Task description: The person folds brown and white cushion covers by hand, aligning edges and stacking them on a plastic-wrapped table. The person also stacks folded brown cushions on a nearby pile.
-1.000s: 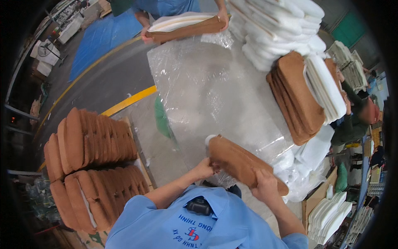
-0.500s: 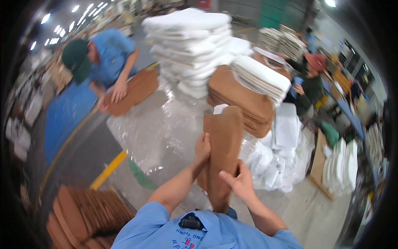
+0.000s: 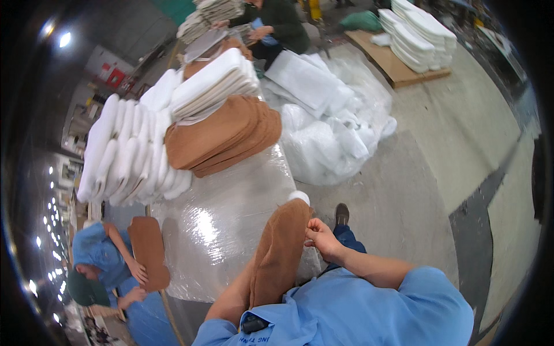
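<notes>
One stack of flat brown suede-like shoe-shaped pieces (image 3: 280, 254), earlier tipped out over plastic-wrapped table (image 3: 225, 230), now drawn upright against chest. Right hand (image 3: 323, 237) pinches its edge; left hand hidden behind stack, grip unclear. Stack lifted clear for carrying.

Bright overhead lamps (image 3: 64, 39) light the hall evenly, with more small lights strung down the dim left side. Glare flashes off the plastic-wrapped table (image 3: 202, 222). Shadows are soft. The view bends hard toward its black round rim, and the far piles look slightly soft, the middle sharp.
</notes>
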The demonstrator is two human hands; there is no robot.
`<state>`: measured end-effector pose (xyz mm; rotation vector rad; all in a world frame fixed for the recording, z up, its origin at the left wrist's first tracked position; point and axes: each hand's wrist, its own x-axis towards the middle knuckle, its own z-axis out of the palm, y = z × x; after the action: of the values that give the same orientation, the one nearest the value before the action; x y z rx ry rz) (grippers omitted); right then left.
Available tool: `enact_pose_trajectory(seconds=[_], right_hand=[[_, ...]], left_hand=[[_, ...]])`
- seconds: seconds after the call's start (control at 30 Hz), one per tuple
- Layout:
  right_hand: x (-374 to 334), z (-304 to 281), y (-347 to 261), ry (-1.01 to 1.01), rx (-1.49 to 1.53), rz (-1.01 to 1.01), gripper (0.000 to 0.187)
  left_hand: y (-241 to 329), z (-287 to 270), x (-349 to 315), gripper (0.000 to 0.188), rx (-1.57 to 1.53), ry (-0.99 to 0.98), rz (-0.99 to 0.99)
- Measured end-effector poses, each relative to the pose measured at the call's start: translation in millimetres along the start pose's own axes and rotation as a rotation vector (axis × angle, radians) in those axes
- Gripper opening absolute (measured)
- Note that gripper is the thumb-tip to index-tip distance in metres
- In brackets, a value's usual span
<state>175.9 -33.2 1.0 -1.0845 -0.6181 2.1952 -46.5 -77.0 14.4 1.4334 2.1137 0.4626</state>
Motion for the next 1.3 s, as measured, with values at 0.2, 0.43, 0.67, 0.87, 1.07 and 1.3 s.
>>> enact_pose_trajectory(seconds=[0.2, 0.43, 0.67, 0.87, 1.07, 1.3], right_hand=[[-5.2, -39.3, 37.4, 0.227, 0.081, 0.119, 0.019], [15.2, -47.6, 67.0, 0.358, 0.345, 0.15, 0.017], [42.0, -38.5, 79.9, 0.462, 0.487, 0.111, 0.031], [80.8, -67.6, 142.3, 0.403, 0.267, 0.007, 0.044], [73.2, -53.1, 92.8, 0.596, 0.456, 0.154, 0.063], [47.3, -40.8, 58.4, 0.685, 0.678, 0.195, 0.063]], left_hand=[[7.8, 41.7, -6.9, 0.044, 0.13, 0.016, -0.029], [4.0, 50.3, 37.8, 0.043, -0.433, -0.405, -0.435], [48.0, 78.8, 54.1, 0.046, 0.137, -0.287, -0.119], [32.9, 94.2, 42.1, 0.048, 0.278, 0.077, -0.083], [31.5, 97.0, 52.3, 0.045, 0.274, 0.046, 0.05], [101.5, 67.4, 112.3, 0.027, -0.211, -0.244, 0.291]])
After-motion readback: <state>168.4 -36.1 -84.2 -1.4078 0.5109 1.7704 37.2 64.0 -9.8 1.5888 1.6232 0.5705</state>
